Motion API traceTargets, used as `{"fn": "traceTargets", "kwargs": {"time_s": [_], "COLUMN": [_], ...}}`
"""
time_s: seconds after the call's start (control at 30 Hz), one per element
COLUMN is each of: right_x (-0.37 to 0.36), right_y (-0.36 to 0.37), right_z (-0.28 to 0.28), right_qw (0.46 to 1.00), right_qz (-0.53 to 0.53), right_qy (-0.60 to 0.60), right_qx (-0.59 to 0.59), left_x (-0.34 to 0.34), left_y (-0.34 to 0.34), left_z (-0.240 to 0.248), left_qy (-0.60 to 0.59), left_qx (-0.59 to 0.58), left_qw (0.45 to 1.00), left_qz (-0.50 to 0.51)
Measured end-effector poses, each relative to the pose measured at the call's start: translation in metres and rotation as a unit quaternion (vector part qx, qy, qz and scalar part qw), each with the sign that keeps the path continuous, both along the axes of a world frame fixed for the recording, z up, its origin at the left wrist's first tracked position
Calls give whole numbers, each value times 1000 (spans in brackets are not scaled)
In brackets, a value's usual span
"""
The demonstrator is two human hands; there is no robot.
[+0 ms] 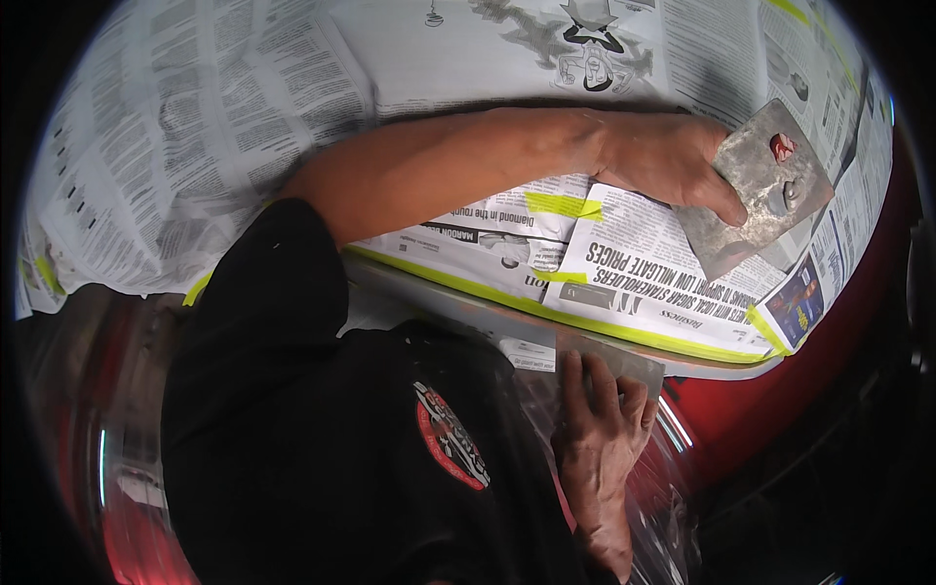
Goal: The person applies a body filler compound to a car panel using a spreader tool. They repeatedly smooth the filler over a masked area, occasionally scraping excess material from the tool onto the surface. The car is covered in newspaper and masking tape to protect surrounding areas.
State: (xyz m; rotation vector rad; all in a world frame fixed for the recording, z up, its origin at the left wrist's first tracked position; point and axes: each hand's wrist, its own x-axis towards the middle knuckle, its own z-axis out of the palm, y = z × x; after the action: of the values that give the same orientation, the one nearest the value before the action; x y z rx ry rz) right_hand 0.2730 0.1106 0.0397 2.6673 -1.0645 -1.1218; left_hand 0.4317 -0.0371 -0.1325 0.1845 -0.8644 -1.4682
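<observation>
My left arm reaches across to the right, and my left hand (687, 175) grips a flat grey metal plate (756, 229) by its near-left edge, thumb on top. On the plate sit a small red blob (783, 147) and a grey dab (788, 192) of paste. Lower down, my right hand (604, 429) has its fingers pressed on a thin grey flat spreader (634, 368). The spreader lies at the grey edge strip (468, 310) below the newspaper; its working edge is hard to make out.
Sheets of newspaper (234, 107) cover the large curved surface, held by yellow-green tape (643, 336). Glossy red bodywork (760, 414) shows at the right. Clear plastic film (673, 507) hangs beside my right forearm. My black shirt (370, 468) fills the lower middle.
</observation>
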Motion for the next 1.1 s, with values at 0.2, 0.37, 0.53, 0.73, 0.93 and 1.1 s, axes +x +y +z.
{"fn": "traceTargets", "kwargs": {"time_s": [0.2,0.37,0.53,0.73,0.93,1.1], "right_x": [-5,-14,-16,-20,-27,-25], "right_y": [3,2,2,2,-5,-10], "right_z": [-2,16,20,9,9,3], "right_qw": [999,999,999,999,999,999], "right_qz": [-35,-17,-21,-9,13,15], "right_qy": [13,33,41,-18,-12,-23], "right_qx": [19,5,-12,-35,-44,-32], "left_x": [-4,2,3,1,-3,-1], "left_y": [-2,2,3,1,-1,-2], "left_z": [-4,2,-1,-1,-5,-5], "left_qy": [3,-2,-11,2,-1,-24], "left_qx": [-7,16,4,-1,-11,-15], "left_qw": [1000,1000,1000,1000,1000,1000], "left_qz": [8,-15,3,-16,11,10]}}
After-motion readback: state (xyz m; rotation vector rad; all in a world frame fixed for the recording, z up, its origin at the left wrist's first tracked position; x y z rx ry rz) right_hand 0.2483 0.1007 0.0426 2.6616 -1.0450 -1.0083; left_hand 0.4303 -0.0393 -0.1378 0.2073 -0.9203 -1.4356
